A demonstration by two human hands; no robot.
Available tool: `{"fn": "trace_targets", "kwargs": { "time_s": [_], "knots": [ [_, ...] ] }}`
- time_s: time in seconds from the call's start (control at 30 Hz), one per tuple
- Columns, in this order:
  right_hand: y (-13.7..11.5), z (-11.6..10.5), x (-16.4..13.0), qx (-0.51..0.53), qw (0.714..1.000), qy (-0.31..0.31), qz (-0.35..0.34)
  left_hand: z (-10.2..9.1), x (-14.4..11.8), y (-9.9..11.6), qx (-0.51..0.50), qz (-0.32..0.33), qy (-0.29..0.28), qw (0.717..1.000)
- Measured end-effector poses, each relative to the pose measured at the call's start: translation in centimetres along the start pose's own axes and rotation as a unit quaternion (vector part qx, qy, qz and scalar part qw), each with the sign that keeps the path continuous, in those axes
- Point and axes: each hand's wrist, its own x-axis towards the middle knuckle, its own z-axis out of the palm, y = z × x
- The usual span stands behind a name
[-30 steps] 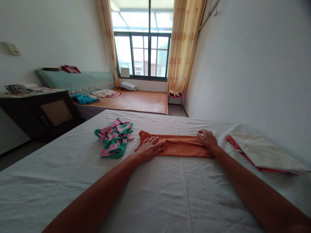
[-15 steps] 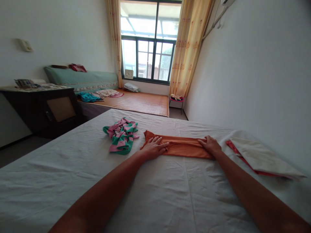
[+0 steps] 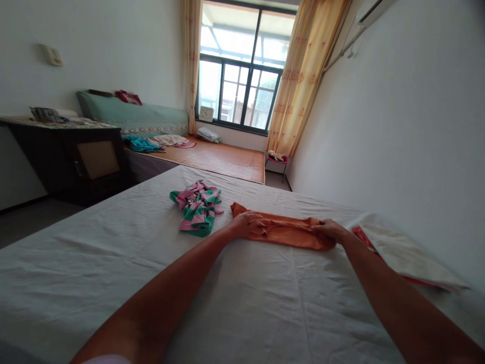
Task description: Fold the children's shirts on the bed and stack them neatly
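While daylight comes through the window at the far end of the room, a person leans over a bed covered in a white sheet, both bare arms stretched forward. At far left a dark cabinet stands against the wall, with a second, mat-covered bed behind it. On the near bed, a crumpled pink-and-green striped garment lies just beside the work. The left hand is curled shut, fingers gathering the left end of an orange cloth that is folded into a long band lying flat across the sheet. The right hand grips the band's opposite end, fingers closed over the fabric. Just right of that hand, a folded cream-and-red cloth rests near the bed's edge by the white wall. Yellow curtains hang at either side of the window.
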Motion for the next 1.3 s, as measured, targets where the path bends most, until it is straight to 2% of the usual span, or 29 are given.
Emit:
{"fn": "trace_targets", "kwargs": {
  "time_s": [0.1,0.17,0.27,0.37,0.47,0.53,0.6,0.7,0.77,0.83,0.9,0.93,1.0,1.07,1.1,1.17,1.23,1.3],
  "knots": [
    [-4.0,1.6,-0.5,0.132,0.987,-0.055,-0.074,-1.3,0.4,-0.9,-0.105,-0.081,0.099,0.986],
    [-7.3,3.4,-0.8,0.209,0.966,-0.098,-0.119,-1.7,0.5,-1.6,-0.152,-0.126,0.125,0.972],
    [-12.1,7.0,-1.3,0.265,0.942,-0.145,-0.146,-1.9,0.4,-2.3,-0.214,-0.161,0.138,0.954],
    [-15.8,10.9,-2.0,0.301,0.923,-0.172,-0.165,-1.8,0.3,-2.4,-0.285,-0.198,0.133,0.929],
    [-18.0,13.7,-2.6,0.311,0.909,-0.215,-0.175,-2.1,0.4,-2.4,-0.318,-0.234,0.116,0.911],
    [-18.7,14.4,-2.9,0.314,0.902,-0.245,-0.169,-2.3,0.4,-2.5,-0.29,-0.243,0.141,0.915],
    [-18.9,14.3,-2.8,0.314,0.91,-0.211,-0.166,-2.5,0.4,-2.6,-0.238,-0.247,0.171,0.924],
    [-18.1,13.5,-2.6,0.257,0.943,-0.067,-0.2,-2.7,0.1,-2.6,-0.148,-0.238,0.173,0.944],
    [-17.0,13.4,-2.7,0.147,0.952,0.02,-0.268,-2.8,-0.3,-2.1,-0.069,-0.224,0.151,0.96],
    [-15.5,13.8,-2.9,-0.005,0.932,0.06,-0.357,-3.0,-0.7,-1.4,0.027,-0.241,0.118,0.963],
    [-13.9,14.8,-3.2,-0.141,0.898,0.057,-0.412,-3.2,-1.1,-0.7,0.134,-0.265,0.099,0.95],
    [-13.1,15.4,-3.3,-0.187,0.886,0.049,-0.42,-3.2,-1.2,-0.3,0.184,-0.256,0.097,0.944],
    [-12.0,16.4,-3.2,-0.231,0.879,0.038,-0.415,-3.1,-1.3,0.3,0.258,-0.176,0.093,0.945],
    [-11.5,16.7,-2.7,-0.22,0.881,0.017,-0.418,-2.5,-1.3,0.6,0.286,-0.081,0.058,0.953],
    [-11.3,16.5,-2.4,-0.199,0.882,0.004,-0.426,-2.2,-1.3,0.5,0.287,-0.066,0.034,0.955],
    [-11.1,15.6,-1.7,-0.124,0.904,0.011,-0.409,-1.4,-1.3,0.2,0.276,-0.107,-0.01,0.955],
    [-10.6,14.3,-1.0,-0.042,0.937,0.063,-0.34,-0.8,-1.4,-0.4,0.26,-0.177,-0.037,0.949],
    [-10.0,13.2,-0.6,-0.001,0.958,0.117,-0.263,-0.4,-1.4,-0.9,0.252,-0.202,-0.045,0.945]
  ]
}}
